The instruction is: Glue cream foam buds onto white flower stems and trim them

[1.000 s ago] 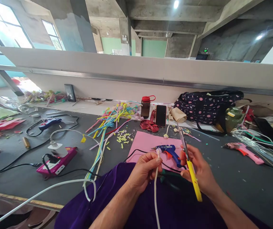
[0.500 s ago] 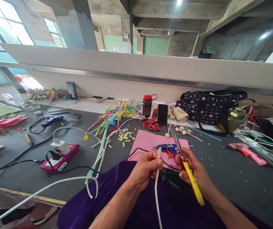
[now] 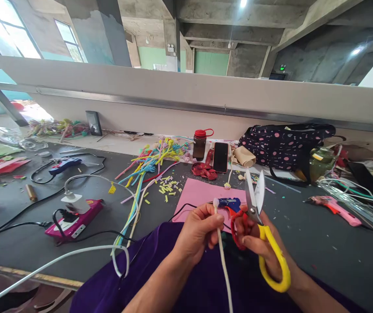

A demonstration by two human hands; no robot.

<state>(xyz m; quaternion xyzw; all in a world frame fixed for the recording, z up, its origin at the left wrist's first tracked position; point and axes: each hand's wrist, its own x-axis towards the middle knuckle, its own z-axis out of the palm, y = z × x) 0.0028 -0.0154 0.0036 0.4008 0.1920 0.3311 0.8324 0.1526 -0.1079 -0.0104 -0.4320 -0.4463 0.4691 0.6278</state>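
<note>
My left hand is closed around a thin white stem, whose tip pokes up above my fingers. My right hand grips scissors with one red and one yellow handle; the blades point up and are spread apart, just right of the stem's tip. Both hands hover over my purple lap at the near edge of the dark table. Behind them a blue glue gun lies on a pink sheet.
A bundle of coloured stems and yellow scraps lie left of the pink sheet. A pink power strip with cables sits at left, a pink glue gun at right. A red-capped bottle, phone and spotted bag line the back.
The scissors turned face-on and their blades opened; they were shut and edge-on before. My left hand lifted the stem's tip slightly higher.
</note>
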